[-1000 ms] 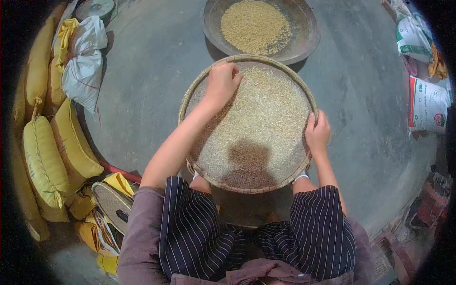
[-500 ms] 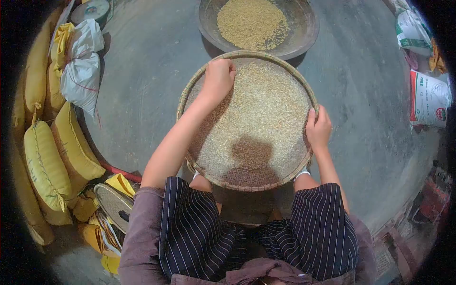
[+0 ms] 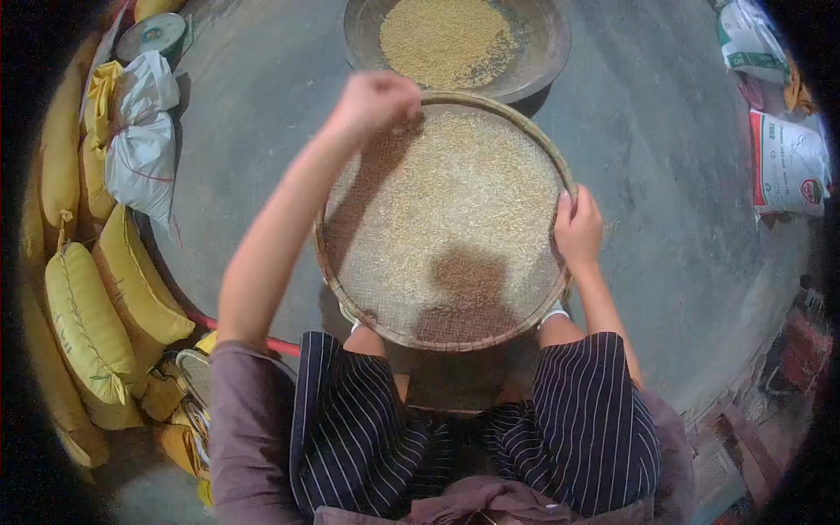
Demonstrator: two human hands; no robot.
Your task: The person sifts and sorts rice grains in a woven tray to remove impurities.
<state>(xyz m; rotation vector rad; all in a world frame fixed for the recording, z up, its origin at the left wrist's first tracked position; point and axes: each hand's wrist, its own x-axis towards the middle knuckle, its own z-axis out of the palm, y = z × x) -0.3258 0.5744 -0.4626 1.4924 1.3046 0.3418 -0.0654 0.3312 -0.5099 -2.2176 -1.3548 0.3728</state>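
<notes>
A round woven winnowing basket point(image 3: 385, 325) rests over my knees, tilted slightly. Pale grain point(image 3: 464, 175) is spread across it, with head-shaped shadow at its near side. My right hand point(image 3: 579, 229) grips the right rim, thumb on top and fingers around the outside. Above the far left rim, my left hand point(image 3: 378, 103) is raised and blurred by motion. Its fingers are curled together; what they hold, if anything, is hidden. Beyond the basket stands a wide metal basin point(image 3: 553, 52) with a heap of golden grain point(image 3: 446, 39) inside.
Full yellow sacks point(image 3: 86, 302) line the left side, beside a tied white bag point(image 3: 144, 157) and a round scale point(image 3: 156, 35). Printed white sacks point(image 3: 786, 166) stand at the right. A red pole point(image 3: 282, 346) lies on the concrete floor point(image 3: 674, 219) at my left.
My left hand has risen from the grain in the basket, moving up and left over the far rim. My right hand still holds the right rim.
</notes>
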